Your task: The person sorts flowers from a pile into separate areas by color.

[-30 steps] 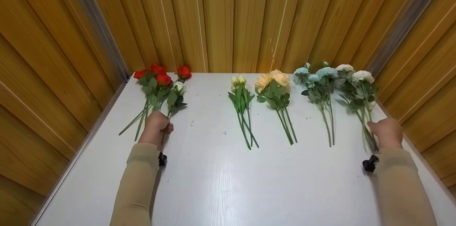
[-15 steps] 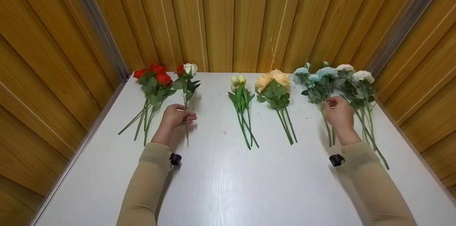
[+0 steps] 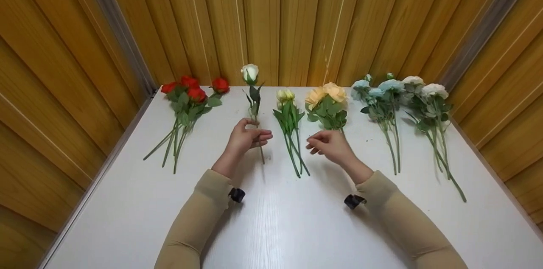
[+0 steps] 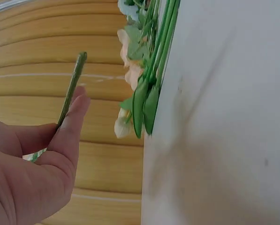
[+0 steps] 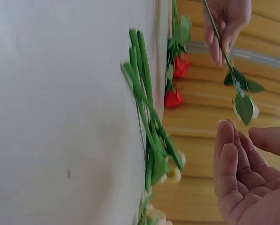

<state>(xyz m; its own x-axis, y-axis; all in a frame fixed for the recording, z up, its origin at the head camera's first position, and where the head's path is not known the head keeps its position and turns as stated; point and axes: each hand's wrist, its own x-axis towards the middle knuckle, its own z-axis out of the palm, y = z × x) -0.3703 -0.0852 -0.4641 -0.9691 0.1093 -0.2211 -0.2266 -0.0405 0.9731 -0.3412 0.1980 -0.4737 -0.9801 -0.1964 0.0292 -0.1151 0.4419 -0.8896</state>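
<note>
My left hand pinches the stem of a white rose between thumb and fingers, raised over the table with its bloom upward. In the left wrist view the cut end of the rose stem sticks out past the fingers. My right hand hovers between the yellow-white tulips and the peach roses, its fingers loosely bent with nothing between them. From the right wrist view, the right hand faces the rose bloom across a small gap. The tulips lie on the table between both hands.
Red roses lie at the left of the white table. Light blue flowers and white flowers lie at the right, stems toward me. Wood-patterned panels close off the back and sides.
My left hand has lifted the white rose away from the red roses and carried it right. My right hand has let go of the white flowers at the right and moved left to the middle.
</note>
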